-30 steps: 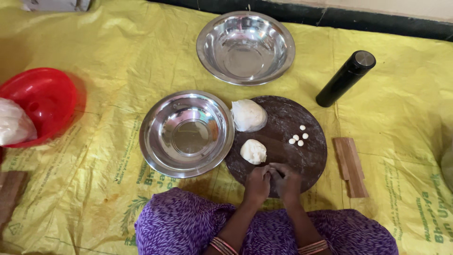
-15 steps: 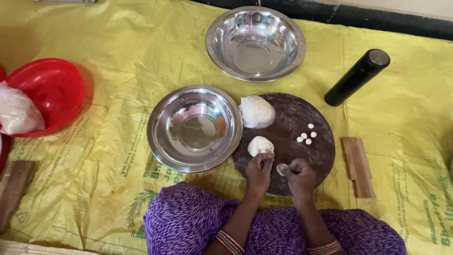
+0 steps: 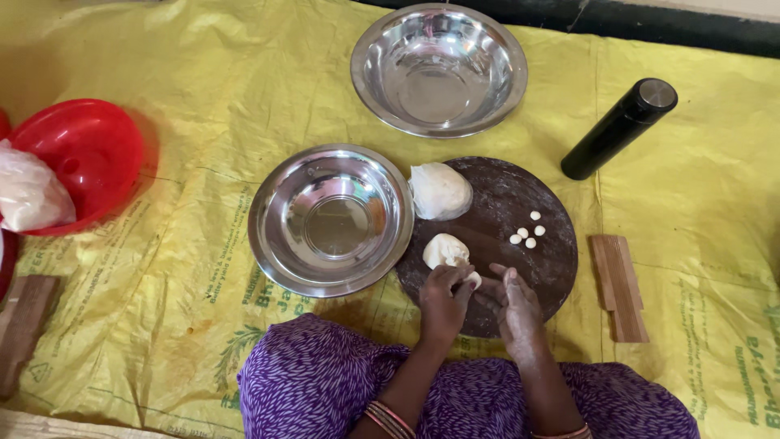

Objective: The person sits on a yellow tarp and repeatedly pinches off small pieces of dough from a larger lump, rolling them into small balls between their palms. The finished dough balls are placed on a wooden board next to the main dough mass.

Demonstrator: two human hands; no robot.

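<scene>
Over the near edge of a dark round board [image 3: 508, 203], my left hand [image 3: 443, 299] pinches a small bit of white dough [image 3: 472, 280]. My right hand [image 3: 513, 302] is beside it, fingertips touching the same bit. A medium dough lump [image 3: 444, 249] lies on the board just above my left hand. Farther back, at the board's left rim, sits a larger dough ball [image 3: 439, 191]. Several tiny dough balls [image 3: 526, 235] are grouped on the right part of the board.
A steel bowl [image 3: 331, 219] stands left of the board, a second steel bowl [image 3: 439, 69] behind it. A black cylinder [image 3: 619, 128] lies at the right, a ridged wooden block [image 3: 619, 286] beside the board. A red bowl [image 3: 77, 162] and a plastic bag [image 3: 28, 193] sit far left on the yellow sheet [image 3: 179, 106].
My hands stayed together at the board's near edge, working the small bit of dough. The view shifted slightly; nothing else moved.
</scene>
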